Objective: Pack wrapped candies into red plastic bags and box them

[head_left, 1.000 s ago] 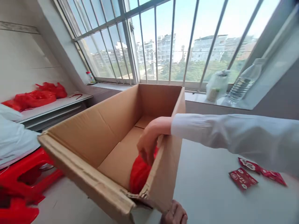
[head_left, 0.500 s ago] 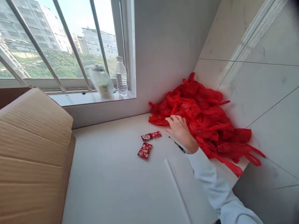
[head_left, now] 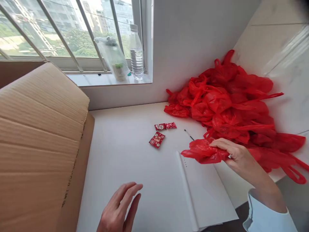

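My right hand (head_left: 238,158) grips a crumpled red plastic bag (head_left: 202,151), held above the white paper pad (head_left: 207,190) and partly covering the pen (head_left: 189,134). Behind it, a large heap of red plastic bags (head_left: 224,100) lies against the wall. My left hand (head_left: 120,206) hovers over the white tabletop (head_left: 116,151) at the bottom, fingers stretched out, holding nothing. Beyond it lie a dark red printed packet (head_left: 157,140) and, farther back, two smaller red packets side by side, one on the left (head_left: 160,126) and one on the right (head_left: 171,125).
A big cardboard box (head_left: 41,138) with a raised flap stands along the left side. On the window sill are a water bottle (head_left: 136,54) and a cup in a clear plastic bag (head_left: 116,61). Walls bound the table behind and at the right.
My right hand has come back from the heap with a red plastic bag in it. My left hand has entered from below. The camera view has tilted down and closer.
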A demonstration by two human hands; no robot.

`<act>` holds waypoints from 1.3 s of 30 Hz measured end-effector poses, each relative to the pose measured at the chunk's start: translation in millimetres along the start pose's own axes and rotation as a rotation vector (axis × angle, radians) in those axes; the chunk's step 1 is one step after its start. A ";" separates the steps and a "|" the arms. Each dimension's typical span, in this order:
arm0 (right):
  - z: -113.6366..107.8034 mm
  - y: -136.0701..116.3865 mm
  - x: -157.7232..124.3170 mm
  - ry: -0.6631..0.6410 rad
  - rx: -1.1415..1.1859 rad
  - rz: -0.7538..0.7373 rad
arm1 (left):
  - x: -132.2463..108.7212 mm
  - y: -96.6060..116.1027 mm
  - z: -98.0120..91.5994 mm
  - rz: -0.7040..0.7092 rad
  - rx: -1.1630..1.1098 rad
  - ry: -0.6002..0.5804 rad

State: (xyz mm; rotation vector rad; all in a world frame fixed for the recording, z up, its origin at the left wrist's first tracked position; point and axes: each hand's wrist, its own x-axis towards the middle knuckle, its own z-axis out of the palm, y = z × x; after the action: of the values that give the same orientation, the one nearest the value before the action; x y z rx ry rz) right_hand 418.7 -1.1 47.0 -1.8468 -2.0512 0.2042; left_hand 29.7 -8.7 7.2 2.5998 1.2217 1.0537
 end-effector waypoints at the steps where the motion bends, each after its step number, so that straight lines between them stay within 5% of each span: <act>1: 3.7 -18.2 8.0 -0.044 0.083 -0.179 | 8.4 7.3 -5.9 -0.051 -0.023 -0.004; 3: 22.7 -56.7 24.4 -0.130 0.223 -0.463 | 21.7 18.4 -11.8 -0.100 -0.074 0.035; 5: 52.7 -91.5 36.5 -0.199 0.322 -0.649 | 27.7 21.8 -10.3 -0.156 -0.149 -0.072; 7: 82.9 -115.2 40.7 -0.236 0.348 -0.745 | 24.0 18.3 -3.8 -0.213 -0.237 -0.252; 10: 106.7 -125.6 35.6 -0.220 0.327 -0.767 | 6.1 9.9 8.0 -0.341 -0.265 -0.340; 14: 100.4 -124.1 22.7 -0.079 0.350 -0.591 | -8.6 9.7 19.5 -0.448 -0.266 -0.316; 20: 106.7 -135.0 23.6 -0.186 0.268 -0.463 | -6.1 6.2 14.6 -0.505 -0.259 -0.140; 25: 102.3 -96.7 26.1 -0.124 0.320 -0.280 | -39.0 -12.2 -2.8 -0.696 -0.200 0.089; 28: 94.0 -81.9 19.5 -0.204 0.281 -0.235 | -48.4 0.3 -9.8 -0.734 -0.170 0.105; 31: 88.6 -95.1 16.6 -0.207 0.251 -0.380 | -32.7 26.1 -12.0 -0.561 -0.061 0.077; 35: 91.7 -128.5 25.6 -0.283 0.247 -0.540 | -1.8 39.9 -2.7 -0.167 0.164 -0.146; 39: 96.0 -134.9 33.0 -0.235 0.295 -0.454 | 4.4 22.3 2.6 -0.288 0.043 -0.125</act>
State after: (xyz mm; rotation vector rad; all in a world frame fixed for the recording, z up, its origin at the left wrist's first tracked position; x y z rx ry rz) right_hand 256.1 27.1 11.6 -1.1956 -2.3820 0.5840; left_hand 47.8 -20.2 15.3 2.3802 1.5420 0.8070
